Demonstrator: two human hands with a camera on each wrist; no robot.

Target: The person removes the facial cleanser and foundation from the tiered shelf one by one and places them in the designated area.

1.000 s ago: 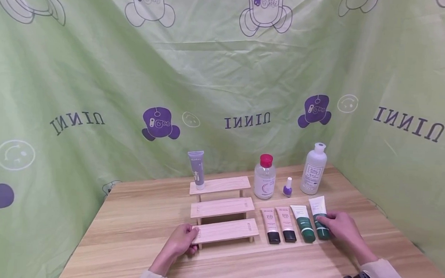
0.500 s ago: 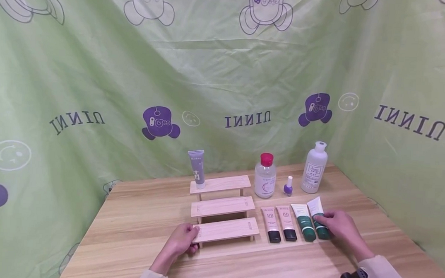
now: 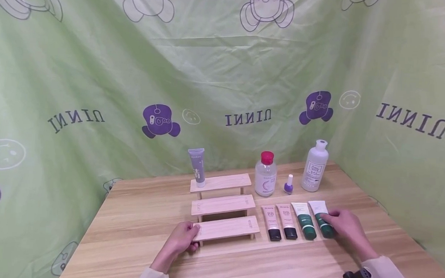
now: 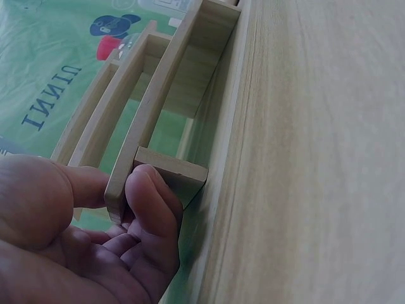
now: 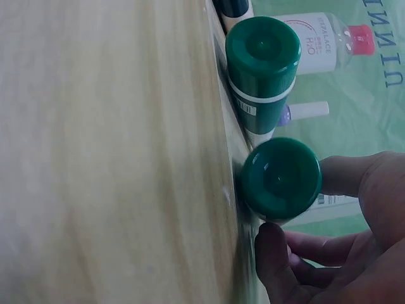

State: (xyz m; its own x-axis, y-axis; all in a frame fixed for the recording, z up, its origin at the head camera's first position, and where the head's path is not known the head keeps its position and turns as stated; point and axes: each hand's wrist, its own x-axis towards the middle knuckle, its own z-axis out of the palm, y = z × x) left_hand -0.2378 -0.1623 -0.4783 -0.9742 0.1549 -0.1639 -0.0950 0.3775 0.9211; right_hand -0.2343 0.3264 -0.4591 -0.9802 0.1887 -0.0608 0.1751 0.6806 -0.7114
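My left hand [image 3: 182, 238] pinches the left end of the front wooden riser [image 3: 226, 229], thumb on top and fingers curled beneath, as the left wrist view also shows. Over at the right, my right hand [image 3: 345, 227] grips a white squeeze tube with a green cap end [image 3: 322, 219], the rightmost of a row lying on the table. In the right wrist view the tube's round green cap [image 5: 281, 179] sits between thumb and fingers, low beside the board. Next to it lies a matching green-and-white tube [image 3: 304, 220], then two pink BB cream tubes [image 3: 286, 221] with black caps.
Behind the front riser stand a middle riser [image 3: 223, 205] and a back riser [image 3: 224, 183], which bears an upright lavender tube [image 3: 197, 167]. A red-capped bottle [image 3: 265, 178], a purple nail polish bottle [image 3: 289, 186] and a white bottle [image 3: 315, 168] stand behind the tubes. Green cloth [image 3: 210, 80] hangs behind.
The right hand has turned the rightmost tube: its white end leaned left half a second ago and now lies nearly in line with its neighbour. The left hand keeps its hold on the riser.
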